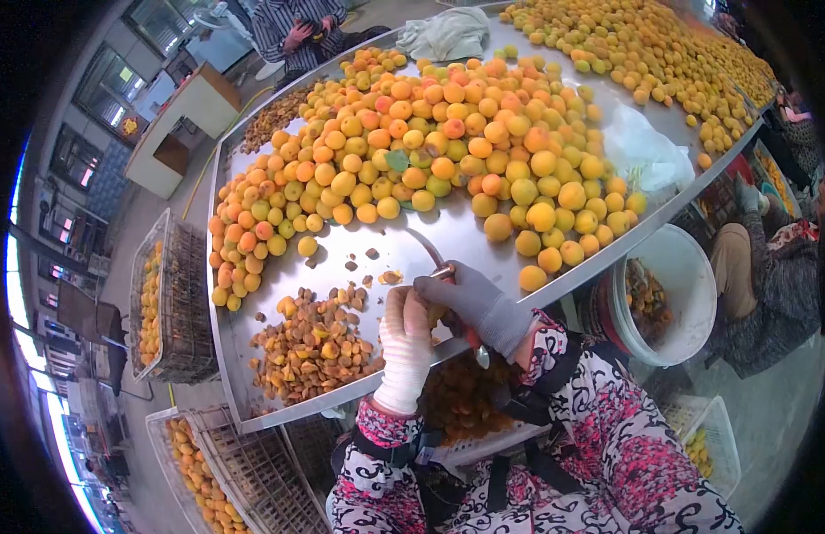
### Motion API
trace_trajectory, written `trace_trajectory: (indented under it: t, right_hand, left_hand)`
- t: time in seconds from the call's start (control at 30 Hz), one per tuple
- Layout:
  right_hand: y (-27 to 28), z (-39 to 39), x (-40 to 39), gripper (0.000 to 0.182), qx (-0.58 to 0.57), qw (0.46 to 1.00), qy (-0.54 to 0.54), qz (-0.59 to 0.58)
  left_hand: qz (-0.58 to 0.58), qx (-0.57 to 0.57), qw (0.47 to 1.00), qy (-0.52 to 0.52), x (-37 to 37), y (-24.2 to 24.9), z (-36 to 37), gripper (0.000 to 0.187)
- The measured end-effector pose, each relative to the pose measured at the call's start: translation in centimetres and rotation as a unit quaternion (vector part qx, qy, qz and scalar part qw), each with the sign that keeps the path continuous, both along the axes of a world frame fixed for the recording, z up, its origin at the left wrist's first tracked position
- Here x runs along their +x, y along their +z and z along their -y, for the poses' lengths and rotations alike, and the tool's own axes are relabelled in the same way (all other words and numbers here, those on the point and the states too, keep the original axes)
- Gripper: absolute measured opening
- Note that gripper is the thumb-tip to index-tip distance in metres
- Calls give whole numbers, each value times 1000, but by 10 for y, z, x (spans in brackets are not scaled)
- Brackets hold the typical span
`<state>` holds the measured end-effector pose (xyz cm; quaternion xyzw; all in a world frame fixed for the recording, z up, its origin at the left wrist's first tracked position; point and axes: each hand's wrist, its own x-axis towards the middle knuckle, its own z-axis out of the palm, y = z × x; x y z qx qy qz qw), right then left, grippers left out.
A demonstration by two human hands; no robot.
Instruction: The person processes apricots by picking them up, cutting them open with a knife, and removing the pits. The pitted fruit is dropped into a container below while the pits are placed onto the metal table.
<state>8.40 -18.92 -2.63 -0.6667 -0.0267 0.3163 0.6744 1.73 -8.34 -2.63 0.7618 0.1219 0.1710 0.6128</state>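
Note:
My right hand, in a grey glove, is closed around the red handle of a curved knife. Its bent blade points up and away over the metal table, and a rounded metal end shows below the hand. Close beside it, my left hand, in a white glove with the fingers uncovered, is curled shut. What it holds is mostly hidden between the hands. A heap of apricots lies beyond both hands. Left of my left hand is a pile of apricot stones and scraps.
Crates of apricots stand left of the table. A white bucket with scraps is at right, near a crouching person. Below the table edge is a container of brown pieces. Another person is at the far side.

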Motion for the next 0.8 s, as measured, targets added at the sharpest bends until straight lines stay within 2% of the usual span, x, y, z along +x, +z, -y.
trace_trajectory:
  t: [0.03,0.17,0.23,0.27,0.33,0.37,0.43,0.47,0.5,0.53,0.57,0.6,0.67,0.7,0.73,0.8]
  right_hand:
    - [-4,0,-1,52,76,996,0,-46]
    - [-8,-6,-12,52,145,983,-74,-86]
    - [-15,-12,-14,31,197,974,-97,-52]
    - [-17,-14,-17,31,197,974,-97,-52]
    - [-10,-16,-21,34,120,977,-177,-1]
    - [-6,-14,-22,34,120,977,-177,-1]
    - [2,-9,-25,40,47,968,-174,176]
    - [1,-8,-24,40,47,968,-173,175]
    - [-1,-7,-23,45,22,961,-160,226]
    - [-3,-6,-22,51,-3,951,-147,273]
    - [-5,-6,-21,51,-4,952,-147,270]
    - [-4,-7,-17,45,22,952,-175,250]
    - [1,-4,-7,41,47,950,-202,232]
    - [8,2,-2,39,64,961,-216,158]
    - [14,8,1,38,80,967,-229,83]
    - [19,16,2,35,94,968,-225,60]
  left_hand:
    - [-10,-26,1000,-4,1,-4,-1,28]
    - [12,-77,997,24,0,-15,4,27]
    - [17,-65,997,36,0,-18,8,27]
    - [22,-53,997,48,-1,-19,9,27]
    - [11,-72,996,52,-1,-17,10,27]
    - [0,-92,994,56,-1,-15,10,28]
    - [12,-94,993,69,0,-11,14,28]
    - [23,-95,992,83,1,-8,16,29]
    - [22,-96,992,84,1,-7,14,29]
    - [31,-7,996,78,0,-7,11,29]
    - [40,82,993,70,-1,-8,6,30]
    - [39,82,993,70,-1,-8,2,30]
    - [-30,-52,998,26,3,-10,-10,30]
    - [8,28,1000,3,3,-14,-19,28]
    - [-105,-145,984,-8,0,1,-22,26]
    - [-152,-191,969,-31,-2,6,-35,22]
